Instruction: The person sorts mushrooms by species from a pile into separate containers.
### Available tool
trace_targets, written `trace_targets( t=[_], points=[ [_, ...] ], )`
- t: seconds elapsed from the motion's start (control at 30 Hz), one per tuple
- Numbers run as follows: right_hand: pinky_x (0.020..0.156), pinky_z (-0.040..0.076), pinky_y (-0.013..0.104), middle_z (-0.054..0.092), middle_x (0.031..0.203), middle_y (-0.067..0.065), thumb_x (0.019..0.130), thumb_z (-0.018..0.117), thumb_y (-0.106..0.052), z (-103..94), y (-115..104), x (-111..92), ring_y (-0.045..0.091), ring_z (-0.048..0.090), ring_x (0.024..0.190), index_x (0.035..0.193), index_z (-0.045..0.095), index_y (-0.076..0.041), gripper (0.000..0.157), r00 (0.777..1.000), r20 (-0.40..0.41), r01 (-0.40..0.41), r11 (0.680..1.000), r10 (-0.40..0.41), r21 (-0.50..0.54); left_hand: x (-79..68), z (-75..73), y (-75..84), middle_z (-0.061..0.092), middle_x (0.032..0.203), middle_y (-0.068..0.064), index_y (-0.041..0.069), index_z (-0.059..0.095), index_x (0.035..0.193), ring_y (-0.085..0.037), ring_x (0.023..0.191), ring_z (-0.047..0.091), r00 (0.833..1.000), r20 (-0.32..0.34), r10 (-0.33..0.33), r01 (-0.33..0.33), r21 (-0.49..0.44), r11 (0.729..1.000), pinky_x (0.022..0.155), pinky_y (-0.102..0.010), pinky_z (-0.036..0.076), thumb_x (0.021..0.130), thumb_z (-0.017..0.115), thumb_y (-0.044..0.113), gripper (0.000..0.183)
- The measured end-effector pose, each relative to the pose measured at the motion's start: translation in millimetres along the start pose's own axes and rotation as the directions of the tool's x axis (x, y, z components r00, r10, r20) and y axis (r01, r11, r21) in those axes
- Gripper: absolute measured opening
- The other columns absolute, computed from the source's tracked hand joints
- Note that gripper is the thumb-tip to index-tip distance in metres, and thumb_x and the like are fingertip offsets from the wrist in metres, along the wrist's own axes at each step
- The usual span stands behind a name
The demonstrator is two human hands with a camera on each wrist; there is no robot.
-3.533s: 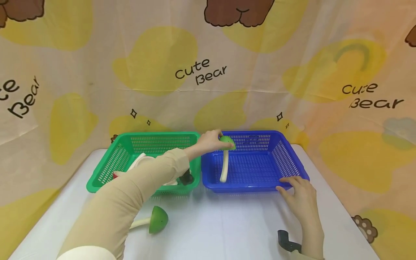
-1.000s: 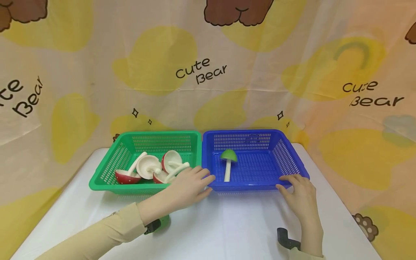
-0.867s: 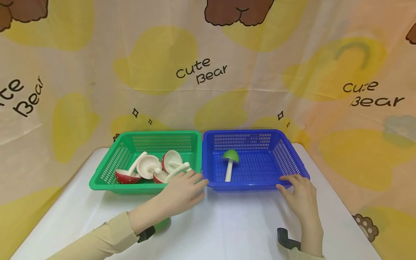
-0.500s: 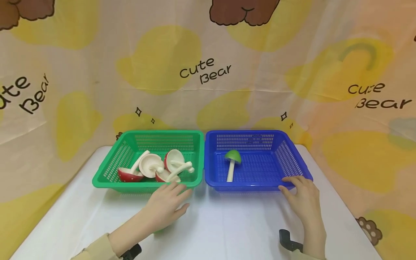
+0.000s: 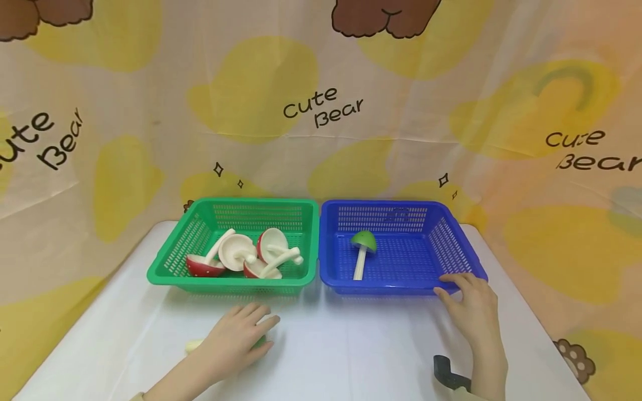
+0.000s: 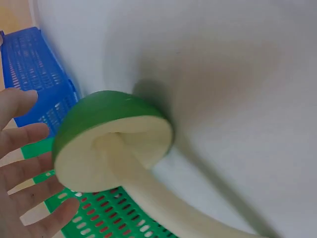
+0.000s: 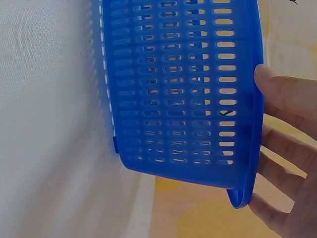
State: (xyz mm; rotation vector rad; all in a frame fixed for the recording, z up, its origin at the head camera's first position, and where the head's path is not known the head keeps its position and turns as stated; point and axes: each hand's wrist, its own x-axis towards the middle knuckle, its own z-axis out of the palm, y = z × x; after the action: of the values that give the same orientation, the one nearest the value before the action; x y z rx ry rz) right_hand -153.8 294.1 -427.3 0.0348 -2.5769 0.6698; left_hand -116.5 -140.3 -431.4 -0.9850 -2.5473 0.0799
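Observation:
My left hand point(image 5: 232, 341) is held over a toy mushroom with a green cap point(image 6: 106, 111) and a pale stem, lying on the table. Its fingers are spread and relaxed beside the cap in the left wrist view, with a gap between them. From the head, the hand hides most of this mushroom. My right hand point(image 5: 472, 312) holds the front right rim of the blue basket point(image 5: 386, 287), thumb outside and fingers over the edge. Inside that basket lies another green-capped mushroom point(image 5: 364, 241), its stem towards the front.
A green basket point(image 5: 225, 282) stands against the blue one's left side. It contains several red-capped toy mushrooms point(image 5: 204, 268) with white stems. A black curved piece point(image 5: 446, 372) shows beside the right wrist. A printed cloth point(image 5: 321, 161) hangs behind the table.
The left hand let go of a green mushroom in the blue basket, then moved back, left and down to the other one on the table. The right hand stayed at the rim.

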Motion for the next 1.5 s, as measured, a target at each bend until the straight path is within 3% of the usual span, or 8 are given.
trace_targets(
  t=[0.2,0.5,0.73,0.9,1.17,1.37,1.5],
  points=[
    [0.085,0.035,0.061,0.065,0.108,0.023,0.081,0.074,-0.016,-1.2,2.0,-0.2,0.046,0.051,0.105,0.102,0.07,-0.006,0.024,1.0,-0.013,0.012,1.0,-0.012,-0.001,-16.0,6.2,-3.5,0.065,0.104,0.003,0.023,0.068,0.108,-0.014,0.097,0.058,1.0,-0.007,0.003,-0.003,0.005,1.0,0.074,-0.033,0.05,0.073,0.079,0.038,0.041],
    [0.083,0.036,0.06,0.065,0.107,0.023,0.08,0.075,-0.016,-1.0,2.8,-0.7,0.045,0.052,0.103,0.101,0.07,-0.006,0.023,0.999,-0.027,0.018,1.0,-0.018,-0.002,-28.3,8.6,-5.0,0.063,0.117,0.0,0.022,0.065,0.113,-0.019,0.11,0.058,0.996,0.086,-0.029,0.032,-0.032,0.999,0.081,-0.039,0.052,0.071,0.08,0.036,0.047],
    [0.084,0.036,0.062,0.065,0.106,0.023,0.081,0.074,-0.015,-0.9,2.6,-0.7,0.046,0.052,0.104,0.101,0.07,-0.006,0.023,1.0,-0.017,0.015,1.0,-0.015,-0.003,-34.5,9.8,-8.9,0.061,0.122,-0.001,0.024,0.062,0.119,-0.021,0.113,0.057,0.998,0.063,0.013,-0.013,0.008,1.0,0.08,-0.04,0.052,0.059,0.087,0.031,0.065],
    [0.084,0.036,0.062,0.065,0.107,0.023,0.081,0.074,-0.016,-1.0,1.4,-1.0,0.046,0.052,0.105,0.102,0.07,-0.006,0.024,1.0,-0.01,0.01,1.0,-0.01,-0.013,-36.8,10.7,-11.3,0.06,0.122,-0.002,0.024,0.061,0.121,-0.022,0.112,0.057,0.997,0.067,0.032,-0.033,0.019,0.999,0.079,-0.039,0.052,0.056,0.088,0.03,0.07],
    [0.084,0.037,0.061,0.066,0.107,0.023,0.081,0.075,-0.016,0.0,0.1,-0.7,0.045,0.052,0.105,0.102,0.07,-0.006,0.024,1.0,-0.015,0.017,1.0,-0.018,-0.014,-32.5,10.5,-9.9,0.061,0.118,-0.001,0.023,0.061,0.12,-0.02,0.109,0.058,0.999,0.028,0.027,-0.028,0.036,0.999,0.08,-0.038,0.052,0.058,0.087,0.028,0.068],
    [0.085,0.036,0.062,0.065,0.108,0.023,0.08,0.075,-0.015,1.1,1.0,-0.3,0.045,0.052,0.105,0.102,0.07,-0.006,0.024,1.0,-0.017,0.017,1.0,-0.017,-0.006,-19.0,8.0,-5.9,0.061,0.117,0.001,0.025,0.06,0.122,-0.018,0.108,0.057,0.999,0.042,-0.018,0.018,-0.005,1.0,0.082,-0.037,0.051,0.061,0.086,0.032,0.067],
    [0.087,0.034,0.064,0.064,0.109,0.024,0.082,0.074,-0.015,1.5,0.8,-0.6,0.046,0.05,0.107,0.103,0.069,-0.005,0.024,1.0,0.0,-0.001,1.0,0.001,-0.006,-6.1,5.1,-1.6,0.062,0.114,0.002,0.025,0.062,0.121,-0.017,0.107,0.057,0.999,0.009,-0.034,0.034,-0.034,0.999,0.084,-0.037,0.05,0.064,0.085,0.035,0.062]
  ],
)
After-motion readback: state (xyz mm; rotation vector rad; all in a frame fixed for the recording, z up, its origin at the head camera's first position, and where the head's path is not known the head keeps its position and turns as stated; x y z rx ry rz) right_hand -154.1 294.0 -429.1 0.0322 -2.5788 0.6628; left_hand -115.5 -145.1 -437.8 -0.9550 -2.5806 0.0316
